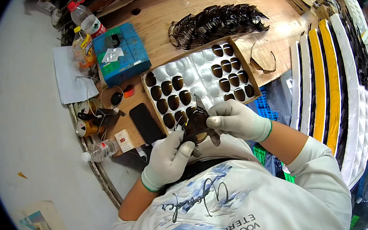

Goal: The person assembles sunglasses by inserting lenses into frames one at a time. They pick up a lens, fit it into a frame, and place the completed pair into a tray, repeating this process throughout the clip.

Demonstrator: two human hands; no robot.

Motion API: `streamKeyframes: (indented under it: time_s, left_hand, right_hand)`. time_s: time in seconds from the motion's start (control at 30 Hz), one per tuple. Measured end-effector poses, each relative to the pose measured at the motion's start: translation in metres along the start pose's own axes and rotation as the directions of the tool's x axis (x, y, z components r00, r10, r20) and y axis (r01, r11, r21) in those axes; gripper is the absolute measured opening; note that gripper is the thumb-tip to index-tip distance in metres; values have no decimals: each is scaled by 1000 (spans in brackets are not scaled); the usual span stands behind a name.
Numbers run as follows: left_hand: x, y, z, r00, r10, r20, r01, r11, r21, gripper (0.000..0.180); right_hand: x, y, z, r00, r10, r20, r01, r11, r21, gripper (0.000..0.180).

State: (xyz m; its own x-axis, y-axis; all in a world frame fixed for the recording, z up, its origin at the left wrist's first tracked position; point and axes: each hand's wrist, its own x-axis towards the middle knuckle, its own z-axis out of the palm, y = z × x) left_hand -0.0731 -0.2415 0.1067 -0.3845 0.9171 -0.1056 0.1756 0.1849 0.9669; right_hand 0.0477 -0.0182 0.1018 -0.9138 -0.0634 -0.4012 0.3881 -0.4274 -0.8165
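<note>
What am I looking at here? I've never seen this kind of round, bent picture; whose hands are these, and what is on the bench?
The picture comes from a wide fisheye camera worn on a person's head, looking down, so straight edges bend near the rim. No machine here: both hands are the wearer's own, in white gloves. The left hand and right hand together hold a dark sunglasses frame. On the wooden bench lies a white moulded tray partly filled with dark lenses, a heap of dark frames behind it, a blue box, a black phone, plus bottles and cans at the left edge.
</note>
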Motion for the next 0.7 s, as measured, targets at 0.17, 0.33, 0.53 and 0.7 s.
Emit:
streamKeyframes:
  time_s: [0.17,0.33,0.53,0.7]
  left_hand:
    - [-9,3,5,994,37,-107,-34,999,24,25]
    - [-9,13,9,979,58,-196,-50,998,41,20]
    - [1,10,9,982,-189,-20,182,966,-182,20]
    - [16,3,24,996,-86,-15,81,971,-226,32]
  right_hand:
    - [-4,2,19,998,10,-68,-7,999,44,31]
    - [-12,0,34,990,-5,-140,4,1000,-12,33]
    - [-28,0,33,978,-73,-196,34,980,-197,21]
    - [-30,8,20,970,-58,-237,-10,960,-279,17]
